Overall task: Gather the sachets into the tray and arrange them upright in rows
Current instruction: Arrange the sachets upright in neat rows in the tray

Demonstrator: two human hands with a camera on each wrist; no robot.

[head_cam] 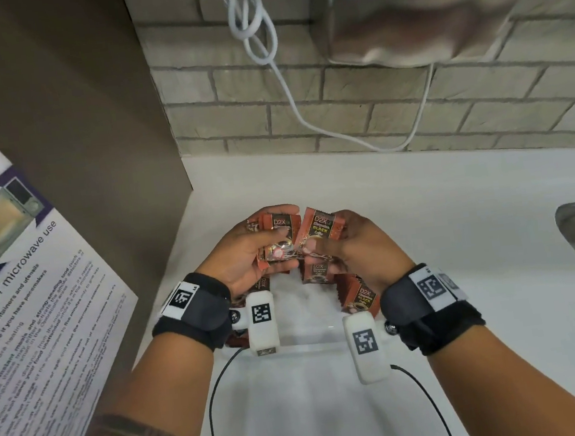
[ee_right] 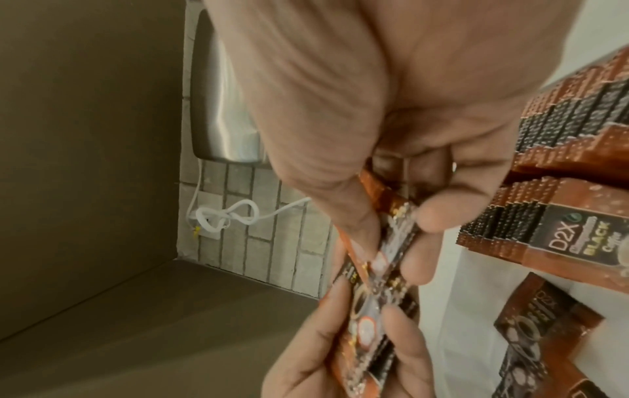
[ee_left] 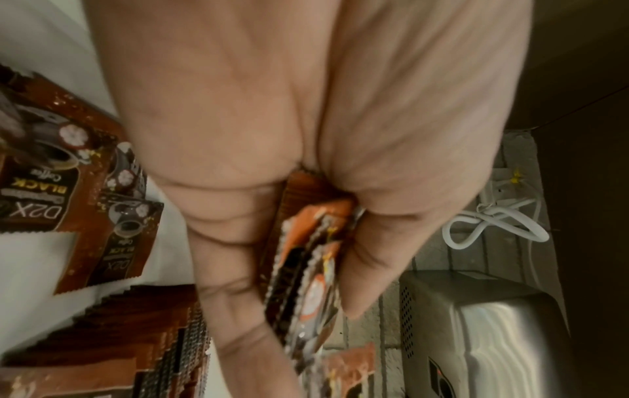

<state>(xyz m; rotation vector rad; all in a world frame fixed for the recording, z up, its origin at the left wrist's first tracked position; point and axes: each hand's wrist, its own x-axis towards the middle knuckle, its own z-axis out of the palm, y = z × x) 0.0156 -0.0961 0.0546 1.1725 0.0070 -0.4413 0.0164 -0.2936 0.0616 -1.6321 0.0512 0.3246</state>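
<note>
- The sachets carry "D2X" in pale letters, then "BLACK" in yellow and "Coffee" below; a line of smaller print between them is too blurred to read.
- The poster (head_cam: 34, 300) at the left of the head view reads "for microwave use" in its heading, with bold lines below that are mostly too soft to make out.
- The steel dryer (head_cam: 433, 4) at the upper right of the head view bears raised letters on top, too blurred to read.
- The left hand (head_cam: 243, 255) grasps a small stack of sachets (head_cam: 279, 240) at centre frame, thumb across the printed face and fingers curled behind; the left wrist view shows the crimped edges of the stack (ee_left: 306, 269) pinched between thumb and fingers.
- The right hand (head_cam: 357, 249) pinches one sachet (head_cam: 317, 228) by its lower corner, its left edge touching the stack held by the other hand; the right wrist view shows it edge-on between thumb and fingertips (ee_right: 432, 218).
- Both held bundles hang just above the clear tray (head_cam: 307, 337), which lies on the white counter (head_cam: 460, 234) at lower centre of the head view.
- In the tray, a row of upright sachets (head_cam: 357, 296) stands just below the right hand; more sachets (head_cam: 315, 272) lie under the hands.
- Each sachet is a copper-brown foil packet with a black panel, serrated ends and a printed coffee cup with white flowers.
</note>
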